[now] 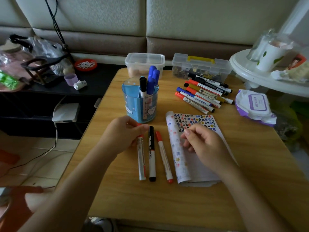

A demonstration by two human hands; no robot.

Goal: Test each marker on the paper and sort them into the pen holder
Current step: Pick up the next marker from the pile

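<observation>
Head view: left hand (123, 133) pinches the cap end of the leftmost red marker (141, 158), parallel to black marker (151, 154) just before pen holder (133, 99); right hand (203, 144), loosely curled and holding nothing, hovers over paper (180, 166); bare table (150, 201) toward near edge.

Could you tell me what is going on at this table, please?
A person is testing markers. Their left hand pinches the cap end of a red marker lying beside two others, while the right hand hovers loosely over the scribbled paper. The pen holder already holds a black marker and blue markers; a pile of markers waits behind.
</observation>
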